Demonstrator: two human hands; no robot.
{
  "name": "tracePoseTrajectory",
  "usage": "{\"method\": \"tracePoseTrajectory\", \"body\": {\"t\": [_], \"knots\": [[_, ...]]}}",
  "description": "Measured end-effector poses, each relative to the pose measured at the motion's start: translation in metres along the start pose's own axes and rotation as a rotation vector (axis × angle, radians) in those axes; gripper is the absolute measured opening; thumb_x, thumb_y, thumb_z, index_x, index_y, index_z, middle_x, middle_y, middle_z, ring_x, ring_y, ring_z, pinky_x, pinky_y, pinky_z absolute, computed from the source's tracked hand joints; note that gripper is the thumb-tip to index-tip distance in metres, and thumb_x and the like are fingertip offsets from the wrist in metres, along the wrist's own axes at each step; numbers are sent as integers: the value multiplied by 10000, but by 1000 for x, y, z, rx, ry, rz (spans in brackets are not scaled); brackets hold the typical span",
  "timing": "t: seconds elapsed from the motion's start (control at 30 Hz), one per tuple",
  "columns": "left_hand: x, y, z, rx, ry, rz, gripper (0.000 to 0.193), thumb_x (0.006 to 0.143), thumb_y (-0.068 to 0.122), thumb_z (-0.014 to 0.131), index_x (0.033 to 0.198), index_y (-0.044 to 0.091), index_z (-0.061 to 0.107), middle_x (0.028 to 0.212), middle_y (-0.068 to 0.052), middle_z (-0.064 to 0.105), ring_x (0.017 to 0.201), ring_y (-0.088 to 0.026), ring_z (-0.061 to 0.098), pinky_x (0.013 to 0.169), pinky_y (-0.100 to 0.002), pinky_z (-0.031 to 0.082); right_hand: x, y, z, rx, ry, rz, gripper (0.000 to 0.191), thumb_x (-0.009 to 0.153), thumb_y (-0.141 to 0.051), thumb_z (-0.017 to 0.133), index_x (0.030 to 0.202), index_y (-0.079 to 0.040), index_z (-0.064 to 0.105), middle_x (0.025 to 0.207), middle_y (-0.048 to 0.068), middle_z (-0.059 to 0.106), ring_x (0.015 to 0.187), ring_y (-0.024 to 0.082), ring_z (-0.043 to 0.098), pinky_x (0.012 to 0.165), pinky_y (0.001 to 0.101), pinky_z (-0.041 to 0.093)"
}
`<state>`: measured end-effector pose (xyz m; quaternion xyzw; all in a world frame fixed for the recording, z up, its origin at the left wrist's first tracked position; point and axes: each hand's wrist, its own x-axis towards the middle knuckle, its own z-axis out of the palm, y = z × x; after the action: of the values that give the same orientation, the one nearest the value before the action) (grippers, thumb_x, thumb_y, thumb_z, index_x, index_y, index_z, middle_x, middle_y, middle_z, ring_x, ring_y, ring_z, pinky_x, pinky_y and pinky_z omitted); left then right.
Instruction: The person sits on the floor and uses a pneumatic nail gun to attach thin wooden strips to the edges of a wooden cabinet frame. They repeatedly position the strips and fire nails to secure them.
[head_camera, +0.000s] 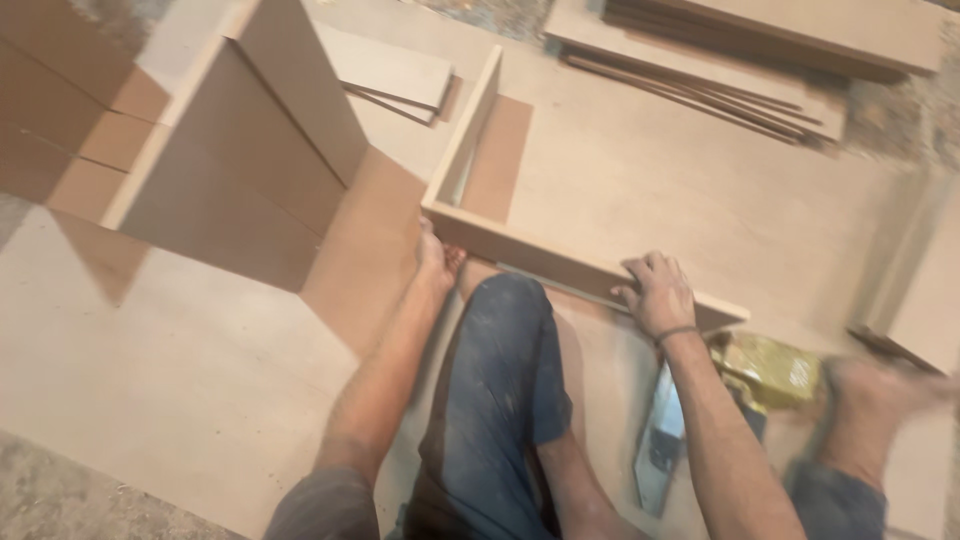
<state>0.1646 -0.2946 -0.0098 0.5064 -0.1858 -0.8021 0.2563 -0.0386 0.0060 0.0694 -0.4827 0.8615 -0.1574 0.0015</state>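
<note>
Right hand (655, 295) lies flat on top of the long light-brown wooden board (560, 258) that stands on its edge. Its fingers are bent a little and rest on the board's top edge, pressing down, not wrapped around it. Left hand (435, 258) reaches down to the near corner where that board meets a second thin wooden board (462, 130) running away from the person. The picture is blurry there, so I cannot tell if this hand is open or closed; it seems to touch the corner.

Both boards stand on a big flat sheet of pale wood (640, 170) on the floor. Between the arms is the person's knee in dusty blue trousers (500, 380). Near the right arm lie a flat silver metal tool (660, 440) and a crumpled yellow-green packet (770, 368). On the left stands a tall open wooden box frame (250, 150). At the top right lies a pile of thin wooden strips and boards (740, 60).
</note>
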Motion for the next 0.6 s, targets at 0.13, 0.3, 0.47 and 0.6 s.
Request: {"method": "tracePoseTrajectory", "body": {"t": [0.13, 0.3, 0.47, 0.6], "knots": [[-5, -5, -27, 98, -42, 54, 446, 996, 448, 520, 1284, 108, 542, 1069, -31, 693, 914, -187, 700, 825, -355, 571, 4, -10, 33, 81, -41, 45, 285, 794, -213, 822, 1064, -161, 747, 1041, 58, 635, 1063, 300, 595, 936, 443, 503], [-31, -27, -64, 578, 146, 641, 374, 1007, 303, 640, 1226, 0, 645, 1113, -123, 710, 973, -208, 663, 883, -340, 545, 3, -6, 55, 69, 6, -17, 307, 785, -206, 819, 1079, -145, 753, 1062, 71, 655, 1076, 308, 602, 948, 460, 478], [-125, -60, -59, 738, -97, 836, 315, 1041, 219, 635, 1247, -17, 608, 1207, -135, 676, 1133, -220, 655, 1006, -347, 514, -32, -17, 49, 72, 209, 40, 402, 779, -258, 839, 1150, -141, 739, 1169, 98, 677, 1126, 319, 609, 969, 489, 452], [-169, -82, -42, 1269, -234, 1226, 398, 945, 187, 722, 1258, -35, 618, 1258, -233, 659, 1202, -429, 625, 1064, -492, 468, -77, 5, 30, 269, 411, 224, 457, 822, -160, 840, 1236, -73, 668, 1252, 150, 634, 1205, 336, 591, 1042, 458, 488]]}}
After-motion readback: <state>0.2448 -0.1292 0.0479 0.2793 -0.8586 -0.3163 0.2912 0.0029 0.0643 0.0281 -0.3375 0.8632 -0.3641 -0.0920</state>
